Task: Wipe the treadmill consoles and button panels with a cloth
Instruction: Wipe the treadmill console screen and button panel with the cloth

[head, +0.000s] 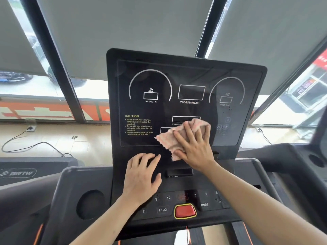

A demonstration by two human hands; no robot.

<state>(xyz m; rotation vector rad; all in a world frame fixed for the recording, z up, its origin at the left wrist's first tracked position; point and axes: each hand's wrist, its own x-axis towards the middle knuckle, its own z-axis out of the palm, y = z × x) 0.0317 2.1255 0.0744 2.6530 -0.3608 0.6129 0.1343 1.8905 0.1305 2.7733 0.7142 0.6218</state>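
Right hand fingers flat, spread, pressing pink cloth against lower middle of the console screen — no curl round it; left hand fingers straight, resting on the black strip below the screen, holding nothing; cloth bunched, touching the glass beside the CAUTION label; button panel lower down — red stop button at its centre.

Crumpled pink cloth lies flat against the black console — button panel below.
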